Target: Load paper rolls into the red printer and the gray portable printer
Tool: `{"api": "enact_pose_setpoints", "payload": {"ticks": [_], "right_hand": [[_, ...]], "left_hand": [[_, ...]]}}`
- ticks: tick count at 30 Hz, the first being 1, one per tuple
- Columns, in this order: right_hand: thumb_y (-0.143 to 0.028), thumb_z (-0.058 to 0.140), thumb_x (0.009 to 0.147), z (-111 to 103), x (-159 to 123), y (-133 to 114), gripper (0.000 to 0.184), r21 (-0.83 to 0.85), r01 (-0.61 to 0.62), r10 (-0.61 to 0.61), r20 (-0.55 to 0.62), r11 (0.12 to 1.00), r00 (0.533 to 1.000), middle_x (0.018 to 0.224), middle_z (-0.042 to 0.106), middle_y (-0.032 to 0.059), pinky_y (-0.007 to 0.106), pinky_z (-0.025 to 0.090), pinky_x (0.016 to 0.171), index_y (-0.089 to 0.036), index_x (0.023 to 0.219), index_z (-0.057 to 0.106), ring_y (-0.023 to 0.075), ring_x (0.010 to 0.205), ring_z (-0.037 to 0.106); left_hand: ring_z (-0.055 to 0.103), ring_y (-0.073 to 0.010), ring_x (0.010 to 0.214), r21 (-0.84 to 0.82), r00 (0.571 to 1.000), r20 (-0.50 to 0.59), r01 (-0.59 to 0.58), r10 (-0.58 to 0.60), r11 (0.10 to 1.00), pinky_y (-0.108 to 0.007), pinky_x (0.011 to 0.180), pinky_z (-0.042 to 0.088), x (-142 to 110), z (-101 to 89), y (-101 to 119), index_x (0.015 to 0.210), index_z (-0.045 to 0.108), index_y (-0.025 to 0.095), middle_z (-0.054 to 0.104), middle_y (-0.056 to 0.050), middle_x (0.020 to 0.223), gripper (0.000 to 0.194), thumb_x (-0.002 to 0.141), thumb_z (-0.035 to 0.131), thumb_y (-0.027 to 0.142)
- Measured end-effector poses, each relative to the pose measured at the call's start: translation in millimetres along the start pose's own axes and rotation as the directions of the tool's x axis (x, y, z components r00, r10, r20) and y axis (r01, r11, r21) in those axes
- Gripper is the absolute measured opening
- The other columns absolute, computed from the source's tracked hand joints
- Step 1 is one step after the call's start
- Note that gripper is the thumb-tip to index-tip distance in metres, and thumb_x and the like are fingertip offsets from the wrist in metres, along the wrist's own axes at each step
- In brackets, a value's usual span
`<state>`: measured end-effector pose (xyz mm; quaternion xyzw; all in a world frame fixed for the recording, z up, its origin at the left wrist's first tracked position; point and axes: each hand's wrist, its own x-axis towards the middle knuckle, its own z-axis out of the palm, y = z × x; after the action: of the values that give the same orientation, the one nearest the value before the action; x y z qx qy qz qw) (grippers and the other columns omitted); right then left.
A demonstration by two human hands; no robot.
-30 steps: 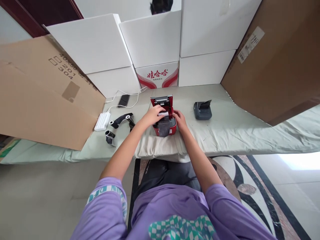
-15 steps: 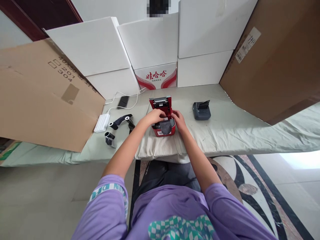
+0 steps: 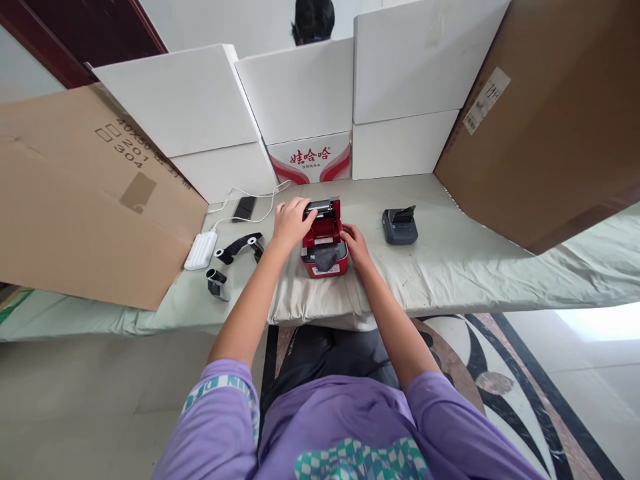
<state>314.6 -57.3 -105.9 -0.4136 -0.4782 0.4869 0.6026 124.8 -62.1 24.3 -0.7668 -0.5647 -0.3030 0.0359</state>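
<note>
A small red and black printer (image 3: 325, 263) stands on the cloth-covered surface, its lid (image 3: 321, 211) raised with a shiny roller on the inside. A dark strip (image 3: 326, 259) hangs over its front edge. My left hand (image 3: 291, 223) is closed on the lid's upper left corner, thumb on the inner side. Against the printer's right side, near the hinge, rests my right hand (image 3: 356, 245), its fingers curled on the red body. What lies in the printer's inner compartment is hard to make out.
To the right sits a dark compact printer (image 3: 400, 227). At the left lie rolls of black film (image 3: 235, 248), a small roll (image 3: 217, 283), a white power strip (image 3: 201, 250) with cable and a dark phone (image 3: 244, 209). White boxes (image 3: 305, 90) and brown cardboard (image 3: 540, 127) wall the surface; a person's head (image 3: 313, 20) shows behind.
My left hand has left the inside of the printer and moved up and left onto the raised lid. My right hand stays at the printer's right side.
</note>
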Motion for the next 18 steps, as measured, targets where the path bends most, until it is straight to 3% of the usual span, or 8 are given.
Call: {"api": "enact_pose_setpoints", "payload": {"ticks": [4, 8, 12, 18], "right_hand": [[-0.059, 0.065, 0.078, -0.1, 0.1, -1.0, 0.048, 0.004, -0.014, 0.014, -0.021, 1.0, 1.0, 0.121, 0.073, 0.0082, 0.045, 0.049, 0.109, -0.022, 0.11, 0.066, 0.0267, 0.119, 0.065], [-0.068, 0.058, 0.082, -0.4, -0.2, -3.7, 0.054, 0.112, -0.079, 0.083, -0.026, 0.99, 0.996, 0.121, 0.073, 0.0089, 0.044, 0.053, 0.103, -0.022, 0.111, 0.065, 0.0268, 0.117, 0.067], [-0.065, 0.066, 0.078, -0.8, -2.4, -7.2, 0.054, 0.128, -0.072, 0.072, 0.003, 0.989, 0.997, 0.129, 0.071, 0.009, 0.046, 0.049, 0.11, -0.024, 0.113, 0.066, 0.0283, 0.125, 0.063], [-0.05, 0.074, 0.074, -1.1, -8.9, -9.8, 0.053, 0.129, -0.008, -0.004, 0.089, 0.992, 0.996, 0.138, 0.067, 0.0067, 0.044, 0.041, 0.121, -0.026, 0.121, 0.064, 0.0279, 0.136, 0.057]], "left_hand": [[0.065, -0.0275, 0.111, -0.024, 0.999, 0.0, -0.054, 0.054, 0.998, -0.041, 0.1, 0.042, -25.0, -4.0, 1.4, 0.111, 0.073, 0.022, 0.074, -0.01, 0.113, 0.03, 0.103, 0.048, 0.036], [0.065, -0.0255, 0.097, -0.042, 0.995, 0.051, -0.087, 0.089, 0.995, -0.04, 0.093, 0.042, -59.1, -5.1, 3.7, 0.087, 0.074, 0.023, 0.074, -0.008, 0.093, 0.043, 0.107, 0.04, 0.04], [0.065, -0.0252, 0.102, -0.145, 0.994, 0.071, -0.077, 0.088, 0.986, -0.041, 0.094, 0.044, -78.5, -1.0, 1.8, 0.094, 0.076, 0.023, 0.076, -0.008, 0.102, 0.049, 0.108, 0.033, 0.041], [0.064, -0.0282, 0.111, -0.165, 0.998, -0.012, -0.07, 0.069, 0.984, -0.045, 0.097, 0.045, -93.3, 11.0, 1.6, 0.108, 0.077, 0.022, 0.075, -0.01, 0.114, 0.051, 0.108, 0.032, 0.047]]}}
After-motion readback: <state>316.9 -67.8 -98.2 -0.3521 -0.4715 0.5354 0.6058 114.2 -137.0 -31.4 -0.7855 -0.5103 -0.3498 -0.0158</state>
